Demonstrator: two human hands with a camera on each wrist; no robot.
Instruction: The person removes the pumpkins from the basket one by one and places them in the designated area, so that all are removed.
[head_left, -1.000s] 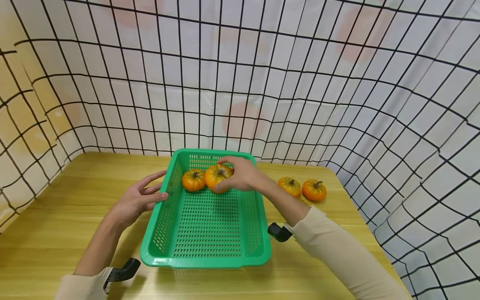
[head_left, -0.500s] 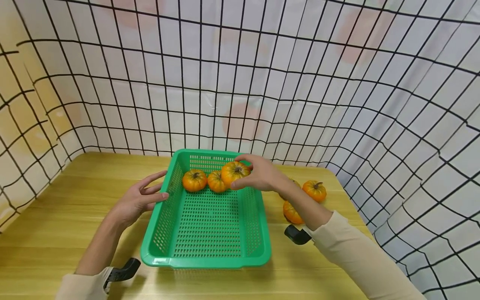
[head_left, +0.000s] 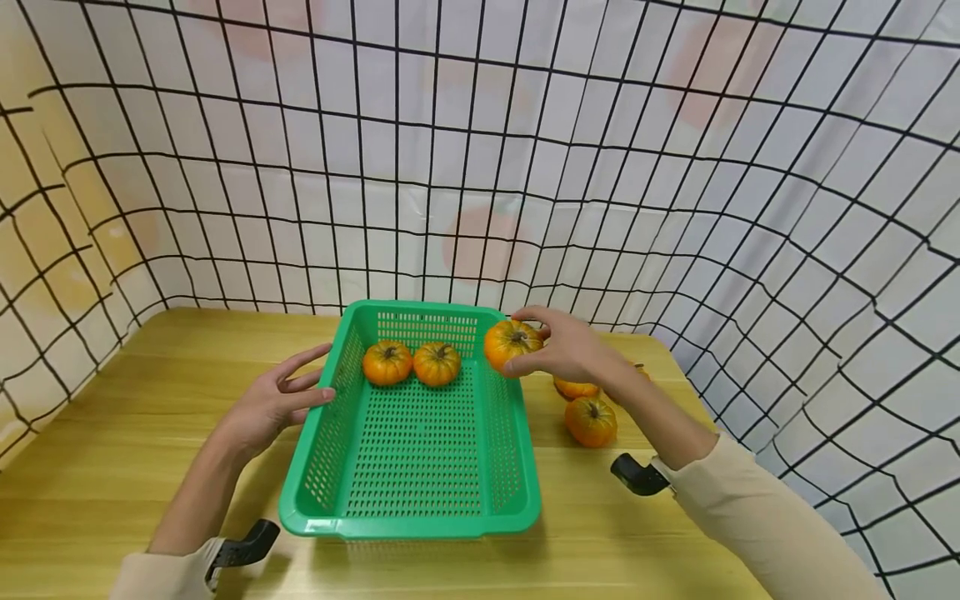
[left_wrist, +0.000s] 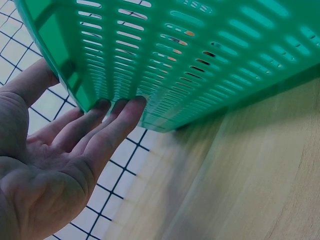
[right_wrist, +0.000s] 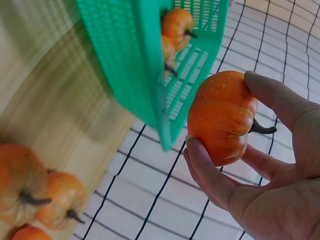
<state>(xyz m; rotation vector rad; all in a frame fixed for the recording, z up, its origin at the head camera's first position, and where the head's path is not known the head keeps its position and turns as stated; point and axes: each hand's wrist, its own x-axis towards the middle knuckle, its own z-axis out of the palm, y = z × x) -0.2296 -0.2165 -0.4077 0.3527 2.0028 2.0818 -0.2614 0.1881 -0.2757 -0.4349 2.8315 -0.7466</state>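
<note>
A small orange pumpkin [head_left: 510, 344] is held by my right hand [head_left: 566, 346], level with the right rim of a green plastic basket [head_left: 408, 525] in the head view. In the right wrist view, thumb and fingers pinch this pumpkin [right_wrist: 222, 117] by its sides, its dark stem toward the palm. Two more pumpkins, a left one [head_left: 387, 363] and a right one [head_left: 437, 364], sit side by side at the basket's far end. My left hand [head_left: 270, 404] touches the basket's left side with nearly straight fingers; in the left wrist view the fingertips [left_wrist: 137, 102] meet the slotted outer wall.
On the wooden table [head_left: 600, 533] right of the basket lie several pumpkins, the nearest pumpkin [head_left: 591, 421] in full view and others partly behind my right forearm. A black wire grid [head_left: 427, 183] backed by pale sheeting encloses the table's back and sides.
My right hand has carried its pumpkin rightward, from beside the left pumpkin in the basket to the right rim, uncovering the second pumpkin inside. The left hand and basket stay put.
</note>
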